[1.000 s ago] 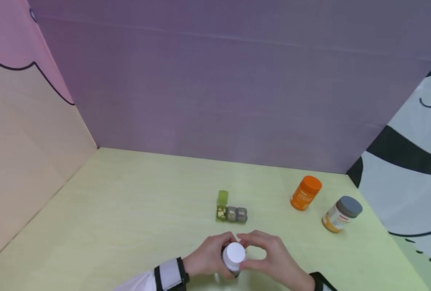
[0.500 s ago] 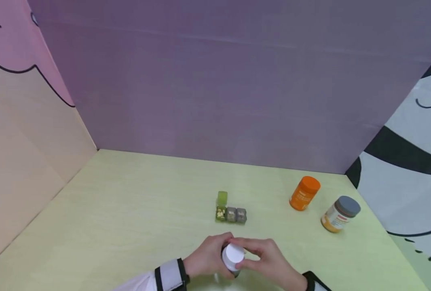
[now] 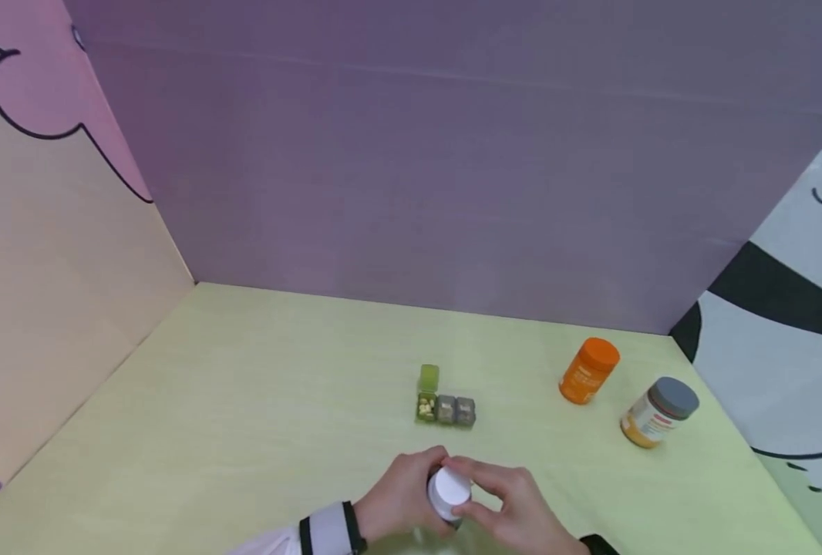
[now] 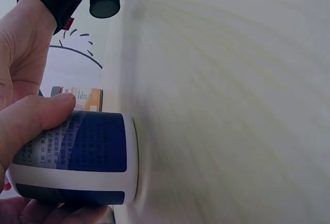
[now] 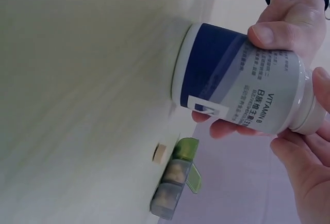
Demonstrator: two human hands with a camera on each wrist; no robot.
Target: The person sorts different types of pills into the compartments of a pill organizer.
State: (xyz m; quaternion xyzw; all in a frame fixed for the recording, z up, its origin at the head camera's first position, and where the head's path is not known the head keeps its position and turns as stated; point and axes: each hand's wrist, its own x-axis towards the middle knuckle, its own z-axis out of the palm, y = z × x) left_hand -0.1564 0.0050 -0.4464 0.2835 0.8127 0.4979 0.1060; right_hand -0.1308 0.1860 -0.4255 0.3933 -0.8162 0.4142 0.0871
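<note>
A white vitamin bottle (image 5: pixel 242 74) with a blue and grey label stands upright near the front of the table. My left hand (image 3: pixel 405 493) wraps round its body, thumb across the label in the left wrist view. At the top, the thumb and fingers of my right hand (image 3: pixel 511 501) pinch the white cap (image 3: pixel 450 487) from the right side. The cap sits on the bottle. Beyond both hands lies a small pill box (image 3: pixel 446 410); its green compartment (image 3: pixel 427 406) has the lid (image 3: pixel 429 378) flipped back and pale pills inside, while two grey compartments have lids down.
An orange bottle (image 3: pixel 589 371) stands at the back right of the table (image 3: pixel 279 385). Closer to the right edge is a grey-lidded jar (image 3: pixel 659 412) with an orange base. A purple wall (image 3: pixel 411 169) rises behind, with patterned panels at both sides.
My right thumb and fingers have closed in on the cap from a wider spread. The left hand keeps its grip on the bottle. The view has shifted slightly.
</note>
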